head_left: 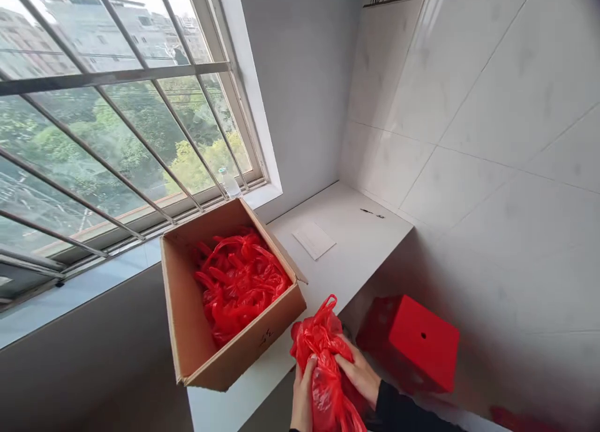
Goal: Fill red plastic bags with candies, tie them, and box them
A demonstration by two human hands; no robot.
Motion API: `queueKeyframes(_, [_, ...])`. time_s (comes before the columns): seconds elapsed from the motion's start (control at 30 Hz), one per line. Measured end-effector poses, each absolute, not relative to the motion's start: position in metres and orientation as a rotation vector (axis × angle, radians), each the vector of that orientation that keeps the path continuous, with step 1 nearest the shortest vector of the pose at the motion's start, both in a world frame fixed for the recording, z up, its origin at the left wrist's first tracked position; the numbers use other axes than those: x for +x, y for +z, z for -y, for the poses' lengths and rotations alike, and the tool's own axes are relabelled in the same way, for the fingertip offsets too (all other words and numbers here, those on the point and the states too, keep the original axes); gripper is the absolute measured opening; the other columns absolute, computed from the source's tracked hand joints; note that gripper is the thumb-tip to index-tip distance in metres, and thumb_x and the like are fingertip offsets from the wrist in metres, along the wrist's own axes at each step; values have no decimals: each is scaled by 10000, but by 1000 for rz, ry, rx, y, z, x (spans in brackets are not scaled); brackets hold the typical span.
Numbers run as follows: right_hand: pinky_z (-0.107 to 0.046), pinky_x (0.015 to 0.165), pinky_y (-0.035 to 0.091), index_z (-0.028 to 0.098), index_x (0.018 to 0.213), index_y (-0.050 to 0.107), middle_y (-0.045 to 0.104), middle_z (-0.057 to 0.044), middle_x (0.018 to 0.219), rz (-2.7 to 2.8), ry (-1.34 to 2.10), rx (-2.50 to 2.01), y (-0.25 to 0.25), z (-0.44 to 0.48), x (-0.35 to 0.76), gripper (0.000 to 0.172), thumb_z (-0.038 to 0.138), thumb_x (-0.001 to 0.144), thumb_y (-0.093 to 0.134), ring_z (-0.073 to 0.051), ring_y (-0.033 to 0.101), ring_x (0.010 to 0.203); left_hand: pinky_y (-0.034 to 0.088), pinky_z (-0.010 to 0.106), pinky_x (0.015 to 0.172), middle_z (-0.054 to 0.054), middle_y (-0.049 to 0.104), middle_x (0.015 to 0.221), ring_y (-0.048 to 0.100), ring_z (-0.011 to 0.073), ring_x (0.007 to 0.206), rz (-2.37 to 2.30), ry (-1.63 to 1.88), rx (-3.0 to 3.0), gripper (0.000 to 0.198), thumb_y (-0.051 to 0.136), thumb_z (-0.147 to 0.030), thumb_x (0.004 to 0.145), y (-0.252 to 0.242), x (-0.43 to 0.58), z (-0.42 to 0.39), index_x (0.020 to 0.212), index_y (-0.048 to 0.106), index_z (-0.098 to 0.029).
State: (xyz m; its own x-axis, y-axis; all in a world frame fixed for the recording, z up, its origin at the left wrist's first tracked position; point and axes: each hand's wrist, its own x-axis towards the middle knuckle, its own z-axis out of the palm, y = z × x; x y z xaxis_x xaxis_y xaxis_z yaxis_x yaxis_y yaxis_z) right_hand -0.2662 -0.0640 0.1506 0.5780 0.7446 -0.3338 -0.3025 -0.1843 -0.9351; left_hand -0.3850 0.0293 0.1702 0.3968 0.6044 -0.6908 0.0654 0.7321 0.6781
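Observation:
Between my two hands is a crumpled red plastic bag point(323, 338), with a loop handle sticking up at its top. My left hand point(304, 391) grips its left side, thumb pressed on the film. On the right side, my right hand point(360, 371) is closed on the same bag, its fingers partly hidden in the folds. Whatever the bag contains is hidden by the red film. Left of my hands, an open cardboard box point(253, 338) stands on the white table point(370, 251), with several red plastic bags point(244, 276) heaped inside.
A white card or paper point(314, 240) and a thin dark item point(372, 213) lie on the table. Below its right edge stands a red stool point(424, 341). A clear bottle point(229, 183) is on the sill of the barred window point(140, 138). Tiled wall point(478, 157) closes the right side.

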Motion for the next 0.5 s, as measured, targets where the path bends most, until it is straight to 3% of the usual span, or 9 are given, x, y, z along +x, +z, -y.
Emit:
queueKeyframes(0.13, [-487, 1131, 398, 212, 1135, 725, 723, -94, 1196, 489, 1029, -1377, 169, 36, -184, 455, 541, 820, 724, -316, 627, 1192, 495, 377, 1077, 111, 690, 1306, 570, 323, 1330, -1075, 414, 622, 596, 765, -459, 720, 188, -312, -47, 1261, 645, -240])
queueKeyframes(0.23, [-468, 1110, 433, 239, 1196, 706, 711, -79, 1235, 505, 990, -1334, 185, 17, -141, 465, 580, 886, 646, -299, 628, 1201, 479, 376, 1088, 108, 687, 1312, 569, 319, 1331, -1016, 419, 621, 628, 779, -425, 742, 199, -264, -73, 1318, 615, -237])
queueKeyframes(0.37, [-434, 1177, 372, 279, 1296, 655, 648, -58, 1363, 481, 852, -1378, 192, -2, -93, 464, 554, 924, 624, -276, 555, 1317, 466, 378, 1087, 84, 698, 1295, 585, 326, 1301, -913, 415, 646, 664, 838, -365, 701, 198, -200, -115, 1321, 629, -250])
queueKeyframes(0.5, [-430, 1203, 345, 286, 1330, 639, 607, -58, 1427, 382, 775, -1472, 175, -6, -54, 508, 561, 903, 651, -283, 489, 1389, 506, 441, 1023, 116, 721, 1214, 671, 310, 1142, -877, 354, 605, 617, 827, -331, 738, 173, -145, -132, 1306, 635, -181])
